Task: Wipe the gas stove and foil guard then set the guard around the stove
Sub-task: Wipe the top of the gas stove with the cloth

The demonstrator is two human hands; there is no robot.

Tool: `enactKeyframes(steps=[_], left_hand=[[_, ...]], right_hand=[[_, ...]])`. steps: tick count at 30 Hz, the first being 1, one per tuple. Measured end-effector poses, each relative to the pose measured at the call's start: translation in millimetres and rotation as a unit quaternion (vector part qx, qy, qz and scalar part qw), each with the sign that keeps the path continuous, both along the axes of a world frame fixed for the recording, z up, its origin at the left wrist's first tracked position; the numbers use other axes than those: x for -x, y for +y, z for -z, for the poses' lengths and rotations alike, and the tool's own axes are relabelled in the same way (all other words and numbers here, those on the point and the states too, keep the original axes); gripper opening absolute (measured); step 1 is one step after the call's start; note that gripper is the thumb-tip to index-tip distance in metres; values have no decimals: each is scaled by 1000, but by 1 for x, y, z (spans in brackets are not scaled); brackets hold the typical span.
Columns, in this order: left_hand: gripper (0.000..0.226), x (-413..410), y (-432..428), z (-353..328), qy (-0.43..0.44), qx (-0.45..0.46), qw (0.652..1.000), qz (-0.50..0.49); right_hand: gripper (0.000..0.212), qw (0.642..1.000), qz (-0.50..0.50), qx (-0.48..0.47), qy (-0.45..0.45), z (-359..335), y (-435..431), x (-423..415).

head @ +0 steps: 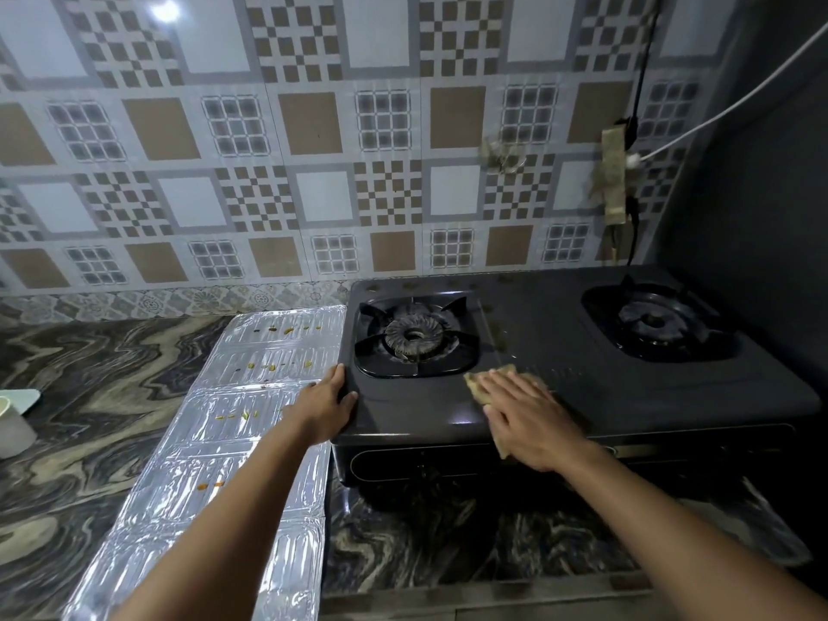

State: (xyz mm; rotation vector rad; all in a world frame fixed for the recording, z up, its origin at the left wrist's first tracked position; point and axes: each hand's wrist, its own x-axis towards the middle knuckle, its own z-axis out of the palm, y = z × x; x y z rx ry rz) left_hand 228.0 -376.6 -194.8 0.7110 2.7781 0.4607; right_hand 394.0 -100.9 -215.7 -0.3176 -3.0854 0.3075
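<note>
A black two-burner gas stove (551, 333) stands on the marbled counter at the right. My left hand (329, 407) grips its front left corner. Flat on the stove top between the burners lies my right hand (524, 419), pressing a tan cloth (477, 385) against the surface; most of the cloth is hidden under the palm. The silver foil guard (233, 441) lies unfolded flat on the counter just left of the stove, with small yellow-brown stains on its panels. My left forearm crosses over it.
A patterned tile wall (313, 150) rises behind the counter. A pale cup (13, 425) sits at the far left edge. A white cable (717, 114) and a black hose (643, 82) hang near the right wall.
</note>
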Motion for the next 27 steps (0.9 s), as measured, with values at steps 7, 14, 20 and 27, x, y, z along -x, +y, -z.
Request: enactKeyframes(steps=[7,14,20,27], left_hand=[[65,2,4,-9,2,53,998,18],[65,8,6,-10,0,73,997,18],[64,9,11,-15,8,107,994,17],[60,19,14,-14,8,92,996,5]], right_hand=[[65,993,105,8,-59,-8,20,5],[64,990,102,25,-97,-11,22,11],[61,988,98,34,-113,-13,27,25],[59,988,89,39,-122,-16,37,49]])
